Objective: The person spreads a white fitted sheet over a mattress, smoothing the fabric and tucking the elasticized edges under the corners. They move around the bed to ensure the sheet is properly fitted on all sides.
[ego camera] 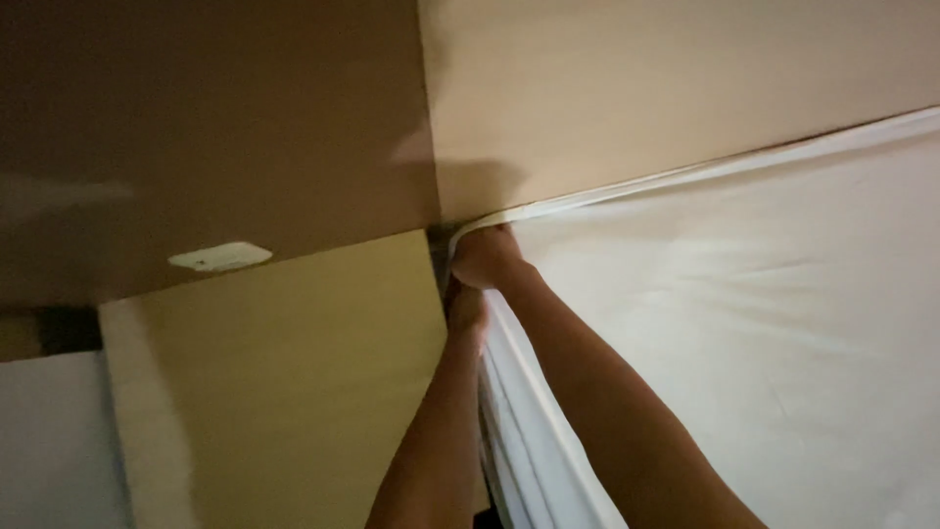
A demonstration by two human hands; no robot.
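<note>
**White fitted sheet pulled over a mattress corner**

White fitted sheet (pixel 744 313) covers the top of a mattress (pixel 519 431) on a bed that fills the right of the view, its edge running along a pale headboard (pixel 636 88). Both hands meet at the far corner. The right hand (pixel 487 257) sits on top of the corner, fingers curled shut around the sheet's hem, arm stretched out straight from the lower right. The left hand (pixel 466 309) is just below it, pressed against the mattress side in the narrow gap beside a yellowish panel (pixel 294 372); its fingers are hidden, so their grip cannot be told. The step in hand seems to be seating the sheet's corner over the mattress. The next move likely calls for a firm downward tug while the mattress corner is lifted slightly. The light is dim.
</note>
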